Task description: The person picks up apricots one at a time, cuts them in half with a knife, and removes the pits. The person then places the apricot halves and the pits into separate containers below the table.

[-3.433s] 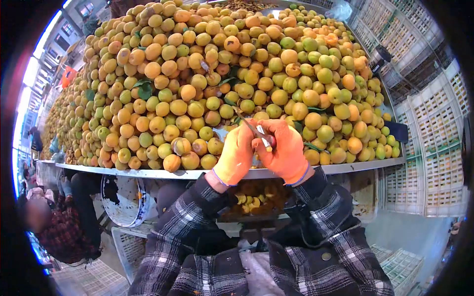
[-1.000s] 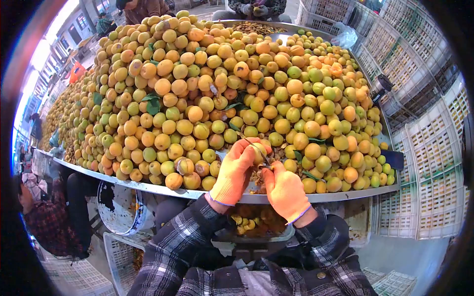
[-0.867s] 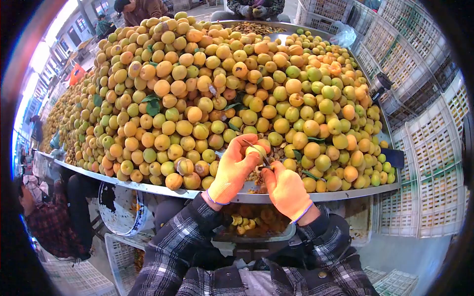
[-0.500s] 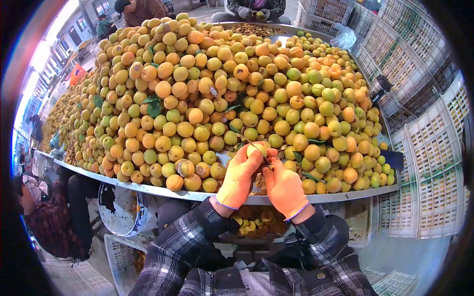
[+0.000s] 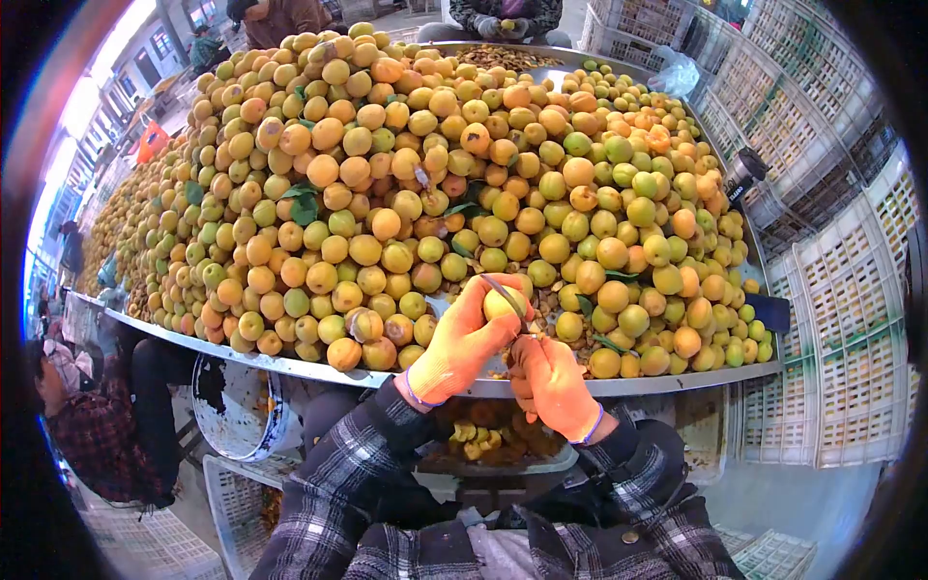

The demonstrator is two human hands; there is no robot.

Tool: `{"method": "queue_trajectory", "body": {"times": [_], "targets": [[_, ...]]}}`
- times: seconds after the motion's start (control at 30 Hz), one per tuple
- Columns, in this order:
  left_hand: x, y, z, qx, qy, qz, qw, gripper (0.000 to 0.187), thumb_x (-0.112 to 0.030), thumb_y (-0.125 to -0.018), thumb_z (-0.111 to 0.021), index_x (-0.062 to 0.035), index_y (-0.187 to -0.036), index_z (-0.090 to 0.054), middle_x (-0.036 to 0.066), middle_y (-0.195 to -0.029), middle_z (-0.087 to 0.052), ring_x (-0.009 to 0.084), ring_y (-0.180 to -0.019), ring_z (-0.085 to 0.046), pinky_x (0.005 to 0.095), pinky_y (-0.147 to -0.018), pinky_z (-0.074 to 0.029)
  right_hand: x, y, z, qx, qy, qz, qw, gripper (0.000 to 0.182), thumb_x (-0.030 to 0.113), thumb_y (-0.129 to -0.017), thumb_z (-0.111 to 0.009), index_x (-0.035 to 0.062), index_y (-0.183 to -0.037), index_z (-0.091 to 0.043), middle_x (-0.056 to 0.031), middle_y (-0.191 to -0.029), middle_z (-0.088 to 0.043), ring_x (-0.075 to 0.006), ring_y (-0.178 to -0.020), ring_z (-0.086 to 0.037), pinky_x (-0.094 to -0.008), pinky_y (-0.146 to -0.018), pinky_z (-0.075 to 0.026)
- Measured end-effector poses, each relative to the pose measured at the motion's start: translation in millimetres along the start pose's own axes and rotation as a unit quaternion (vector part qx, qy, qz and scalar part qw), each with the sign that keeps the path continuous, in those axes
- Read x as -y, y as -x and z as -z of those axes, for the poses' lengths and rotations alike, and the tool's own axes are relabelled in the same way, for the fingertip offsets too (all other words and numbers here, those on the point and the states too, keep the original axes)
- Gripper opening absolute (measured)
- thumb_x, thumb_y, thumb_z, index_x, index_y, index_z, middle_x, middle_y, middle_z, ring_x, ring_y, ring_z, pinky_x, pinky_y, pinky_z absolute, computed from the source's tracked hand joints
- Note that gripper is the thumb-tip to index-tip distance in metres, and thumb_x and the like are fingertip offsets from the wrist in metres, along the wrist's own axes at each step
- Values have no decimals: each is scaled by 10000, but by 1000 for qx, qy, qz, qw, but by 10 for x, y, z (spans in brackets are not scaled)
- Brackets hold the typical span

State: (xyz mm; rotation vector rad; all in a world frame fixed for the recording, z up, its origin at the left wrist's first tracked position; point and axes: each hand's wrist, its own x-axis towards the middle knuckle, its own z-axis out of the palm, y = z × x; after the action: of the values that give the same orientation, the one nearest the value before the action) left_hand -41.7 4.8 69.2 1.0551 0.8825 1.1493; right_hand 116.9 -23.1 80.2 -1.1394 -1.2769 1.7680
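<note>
Both my hands wear orange gloves at the near edge of a metal table [image 5: 677, 383]. My left hand [image 5: 462, 338] grips a yellow-green apricot [image 5: 504, 304] at its fingertips. My right hand [image 5: 553, 385] holds a small knife [image 5: 505, 298] whose thin blade lies across the top of that fruit. A huge heap of yellow, orange and green apricots [image 5: 435, 174] rises right behind the hands. Small brown pits lie on the table by my right hand.
A container of cut apricot halves [image 5: 483, 440] sits under the table edge below my hands. White plastic crates [image 5: 851, 290] are stacked at the right. A person in a plaid shirt [image 5: 92, 435] sits low at the left, beside a round basin [image 5: 237, 396]. Other people sit beyond the heap.
My left hand has turned and lifted the apricot slightly, and my right hand has drawn down and toward me, with the blade now across the fruit.
</note>
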Motion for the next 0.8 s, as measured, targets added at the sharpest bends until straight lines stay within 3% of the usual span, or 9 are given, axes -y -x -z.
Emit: {"method": "queue_trajectory", "body": {"times": [0.03,0.17,0.23,0.27,0.33,0.37,0.43,0.67,0.8], "targets": [[-2,-2,10,10,-5,0,1000,418,-74,-864,-535,-33,-1276,-477,68,-1034,-631,138,-945,-583,267,-827,-479,49,27,-15,19,-79,-60,995,273,271,-1036,-420,93,-833,-455,46,-586,-329,-65,-453,-323,-247,-388,-314],[2,-31,21,39,32,0,999,418,-155,-887,-622,-43,-1266,-487,65,-1043,-631,140,-951,-582,264,-837,-475,30,26,65,49,-114,-92,988,266,267,-1036,-416,91,-842,-457,42,-608,-344,-51,-462,-328,-240,-398,-305],[44,-60,3,29,49,0,998,422,-195,-899,-644,-45,-1262,-492,62,-1044,-631,133,-952,-579,258,-840,-470,-131,-87,101,-8,30,28,999,298,256,-1037,-422,43,-840,-493,-24,-592,-419,-140,-463,-421,-315,-438,-363],[69,-76,-16,19,68,0,998,431,-236,-911,-666,-46,-1259,-497,59,-1045,-632,127,-953,-577,253,-843,-466,-204,-143,111,-8,30,29,999,298,256,-1037,-422,43,-840,-493,-24,-592,-419,-140,-463,-421,-315,-438,-363],[112,-88,-72,-21,55,20,998,423,-253,-923,-664,-45,-1256,-504,50,-1047,-631,113,-943,-570,247,-836,-461,-304,-224,112,-113,261,209,936,314,269,-1009,-513,-10,-873,-567,-210,-682,-603,-411,-647,-600,-474,-570,-442],[122,-88,-88,-62,42,39,996,417,-269,-936,-662,-44,-1253,-511,42,-1050,-630,98,-932,-563,241,-828,-457,-304,-232,124,-114,262,208,936,314,269,-1009,-513,-10,-873,-567,-210,-682,-603,-411,-647,-600,-474,-570,-442],[99,-73,-78,-76,37,62,994,373,-249,-957,-636,-37,-1245,-528,10,-1028,-621,72,-895,-546,233,-792,-451,-282,-245,151,-83,300,165,936,298,248,-994,-522,-29,-900,-572,-284,-788,-607,-495,-827,-586,-531,-662,-447],[271,-148,13,-113,189,36,975,352,-311,-996,-591,-73,-1251,-548,-6,-966,-606,110,-837,-561,239,-705,-444,-178,-184,89,-171,365,187,896,291,280,-985,-570,7,-886,-570,-244,-720,-617,-471,-698,-609,-506,-569,-457],[321,-157,98,-137,210,46,967,338,-400,-1035,-476,-102,-1164,-570,35,-932,-639,134,-759,-566,247,-623,-411,-148,-224,105,-221,284,260,896,277,305,-952,-649,35,-988,-597,-168,-663,-626,-387,-609,-635,-439,-522,-482]]}}
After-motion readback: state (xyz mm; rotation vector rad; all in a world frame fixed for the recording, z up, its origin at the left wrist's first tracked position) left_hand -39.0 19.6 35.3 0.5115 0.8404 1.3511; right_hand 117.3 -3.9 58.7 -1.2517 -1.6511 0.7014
